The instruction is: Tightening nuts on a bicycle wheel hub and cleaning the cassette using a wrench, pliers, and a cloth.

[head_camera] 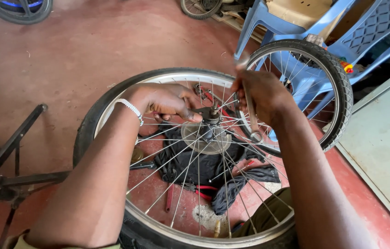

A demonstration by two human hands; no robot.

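A large spoked bicycle wheel (112, 99) with a silver rim and black tyre lies flat in front of me. My left hand (165, 100), with a white bead bracelet at the wrist, reaches over the spokes, and its fingers pinch the hub (209, 115) at the wheel's centre. My right hand (262, 92) is closed around a long metal wrench (251, 121) that hangs down beside the hub, its ring end near the spokes.
A smaller wheel (338, 92) with a knobby tyre leans behind the big one, against blue plastic chairs (375, 27). Dark cloth (204, 168) and red-handled pliers (199, 188) lie on the red floor beneath the spokes. A black metal stand (6, 161) sits at left, a pale slab (384, 147) at right.
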